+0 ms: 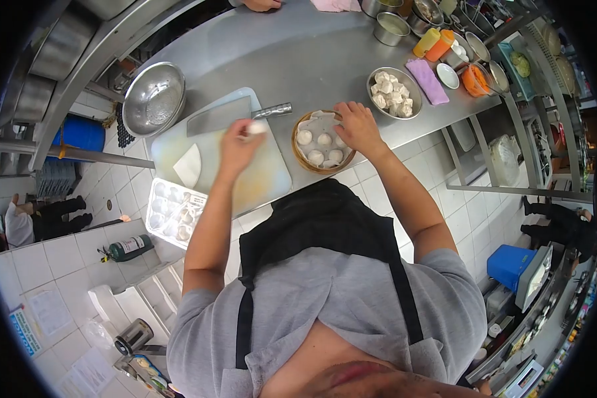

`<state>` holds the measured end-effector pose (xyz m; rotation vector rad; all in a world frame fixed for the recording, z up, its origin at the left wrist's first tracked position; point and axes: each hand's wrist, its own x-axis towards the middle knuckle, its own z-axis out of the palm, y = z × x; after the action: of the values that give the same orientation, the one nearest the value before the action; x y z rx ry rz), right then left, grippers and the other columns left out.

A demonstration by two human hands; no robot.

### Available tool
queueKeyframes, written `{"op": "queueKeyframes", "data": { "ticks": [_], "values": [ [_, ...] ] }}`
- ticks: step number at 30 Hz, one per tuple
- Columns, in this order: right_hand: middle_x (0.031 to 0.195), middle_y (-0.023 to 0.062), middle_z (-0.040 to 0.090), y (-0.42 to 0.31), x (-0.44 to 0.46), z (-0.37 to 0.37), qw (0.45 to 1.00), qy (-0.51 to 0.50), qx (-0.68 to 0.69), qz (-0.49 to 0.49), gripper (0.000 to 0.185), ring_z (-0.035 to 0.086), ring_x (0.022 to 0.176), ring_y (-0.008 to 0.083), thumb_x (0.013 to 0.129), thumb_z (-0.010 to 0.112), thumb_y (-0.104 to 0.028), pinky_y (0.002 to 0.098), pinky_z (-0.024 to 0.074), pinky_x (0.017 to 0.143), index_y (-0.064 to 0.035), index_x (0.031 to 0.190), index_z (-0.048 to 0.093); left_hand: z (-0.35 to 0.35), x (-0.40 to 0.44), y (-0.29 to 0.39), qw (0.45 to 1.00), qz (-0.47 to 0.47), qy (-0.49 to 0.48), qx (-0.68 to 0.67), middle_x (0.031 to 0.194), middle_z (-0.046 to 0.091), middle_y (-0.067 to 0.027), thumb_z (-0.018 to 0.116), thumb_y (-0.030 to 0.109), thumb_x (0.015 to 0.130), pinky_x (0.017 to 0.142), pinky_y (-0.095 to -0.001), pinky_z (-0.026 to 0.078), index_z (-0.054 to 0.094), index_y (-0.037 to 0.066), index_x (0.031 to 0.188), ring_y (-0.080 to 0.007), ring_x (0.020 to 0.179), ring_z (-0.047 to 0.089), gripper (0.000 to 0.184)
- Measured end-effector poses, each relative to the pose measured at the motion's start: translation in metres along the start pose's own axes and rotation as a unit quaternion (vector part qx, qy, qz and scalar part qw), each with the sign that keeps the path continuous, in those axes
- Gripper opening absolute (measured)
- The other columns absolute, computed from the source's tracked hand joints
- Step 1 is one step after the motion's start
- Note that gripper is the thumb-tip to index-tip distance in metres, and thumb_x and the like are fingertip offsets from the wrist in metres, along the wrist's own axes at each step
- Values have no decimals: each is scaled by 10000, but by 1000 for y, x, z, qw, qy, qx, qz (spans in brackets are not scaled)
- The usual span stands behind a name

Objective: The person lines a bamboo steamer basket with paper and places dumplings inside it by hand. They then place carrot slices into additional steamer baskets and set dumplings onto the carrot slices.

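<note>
My left hand (237, 154) is raised over the cutting board (259, 176), its fingers closed around a small white bun (255, 127). At the right side of a round bamboo steamer (298, 154), my right hand (359, 127) grips the rim. Several white buns (324, 139) sit on the steamer's paper lining. Across the board's far part lies a cleaver (219, 116), its metal handle reaching past the edge. A folded white sheet (188, 166) rests on the board's left. Below it is a white plastic tray (154, 229) with round white pieces, partly behind my left forearm.
A metal bowl of white dumplings (395, 93) stands right of the steamer, beside a purple cloth (427, 81). A large metal bowl (154, 99) is at the left. Sauce bottles (438, 46) and pots (391, 30) crowd the far right. Another person's hand (262, 5) shows at the far edge.
</note>
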<state>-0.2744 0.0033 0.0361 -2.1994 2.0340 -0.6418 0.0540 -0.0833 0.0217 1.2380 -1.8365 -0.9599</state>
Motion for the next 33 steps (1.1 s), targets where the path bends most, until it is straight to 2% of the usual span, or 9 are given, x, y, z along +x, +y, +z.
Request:
{"op": "queueKeyframes", "data": {
  "ticks": [1, 4, 6, 9, 18, 25, 28, 31, 33],
  "values": [
    [1039, 126, 645, 4, 1, 5, 1000, 0, 2, -2, 255, 623, 1019, 336, 846, 742, -162, 479, 459, 863, -86, 1069, 643, 19, -2, 18, 999, 28, -29, -10, 977, 689, -9, 863, 180, 804, 791, -288, 498, 706, 63, 1131, -116, 869, 599, 381],
    [961, 124, 654, 14, 2, 15, 999, 30, 18, 6, 234, 641, 957, 337, 849, 739, -156, 479, 477, 824, -78, 1046, 640, 63, 8, 42, 993, 90, -63, -35, 997, 669, -45, 863, 187, 783, 832, -320, 507, 707, 74, 1120, -177, 922, 614, 388],
    [909, 127, 657, 19, 1, 17, 998, 56, 27, -12, 206, 651, 906, 348, 861, 734, -161, 482, 486, 793, -73, 1023, 642, 80, 18, 52, 978, 134, -125, 97, 1044, 637, -91, 856, 186, 756, 892, -386, 504, 712, 102, 1122, -272, 1028, 607, 403],
    [911, 124, 656, 22, -3, 17, 996, 61, 65, -2, 169, 652, 905, 352, 879, 729, -163, 482, 489, 785, -73, 994, 644, 96, 31, 62, 960, 161, -157, 166, 1115, 612, -107, 852, 183, 730, 973, -443, 465, 718, 136, 1133, -330, 1138, 561, 427],
    [885, 130, 666, 29, -12, 16, 986, 77, 146, 33, 167, 664, 896, 370, 876, 751, -178, 497, 507, 785, -58, 949, 660, 114, 50, 74, 909, 233, -224, 263, 1309, 597, -71, 850, 209, 759, 1021, -451, 378, 745, 198, 1141, -302, 1225, 527, 396],
    [878, 138, 673, 33, -13, 18, 987, 76, 139, 37, 180, 668, 884, 379, 864, 760, -183, 495, 515, 779, -55, 953, 670, 119, 50, 60, 908, 238, -224, 262, 1402, 580, -77, 863, 236, 758, 1041, -445, 354, 760, 203, 1154, -304, 1270, 514, 410],
    [884, 145, 675, 32, -14, 18, 985, 83, 147, 29, 192, 668, 875, 382, 864, 760, -191, 502, 518, 766, -48, 955, 668, 114, 48, 64, 910, 240, -210, 266, 1373, 594, -82, 871, 223, 744, 1051, -456, 355, 743, 187, 1175, -307, 1274, 518, 451],
    [918, 151, 691, 31, -21, 12, 978, 79, 183, 54, 211, 672, 879, 389, 888, 750, -219, 505, 522, 772, -44, 975, 670, 104, 46, 71, 939, 212, -175, 208, 1301, 630, -99, 867, 182, 751, 1023, -459, 418, 715, 152, 1187, -328, 1209, 572, 462],
    [929, 166, 712, 33, -30, 8, 969, 70, 208, 117, 278, 688, 875, 394, 909, 753, -276, 484, 536, 763, -40, 1029, 668, 89, 45, 67, 966, 174, -119, 151, 1255, 642, -117, 850, 143, 764, 1010, -467, 449, 696, 116, 1173, -334, 1183, 604, 437]
  ]
}}
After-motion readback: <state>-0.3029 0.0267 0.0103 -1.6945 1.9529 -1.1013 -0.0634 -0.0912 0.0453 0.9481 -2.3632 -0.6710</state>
